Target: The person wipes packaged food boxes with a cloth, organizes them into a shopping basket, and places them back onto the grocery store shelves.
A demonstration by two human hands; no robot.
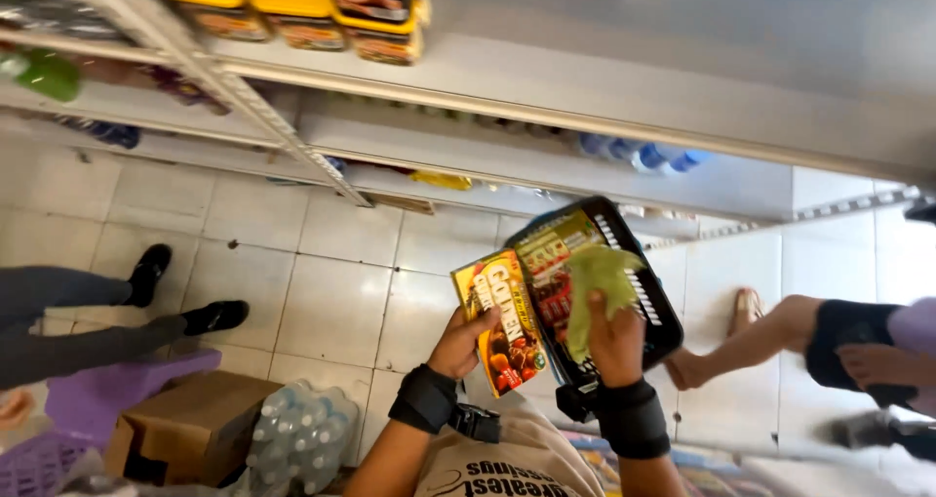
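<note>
A yellow box [499,321] is gripped by the left hand [458,346]. A green cloth [595,287] is pressed by the closed right hand [614,346] onto a dark box [585,282], held above the floor [331,292]. Wiping appears underway; both boxes remain off the shelf [546,156].

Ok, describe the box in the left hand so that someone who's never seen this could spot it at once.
Start at the white shelving across the top, then drop to the two raised hands. The left hand grips a flat yellow-orange box. Unlike the black-edged box beside it, under the right hand and green cloth, it is bright yellow with pictured food.
</note>
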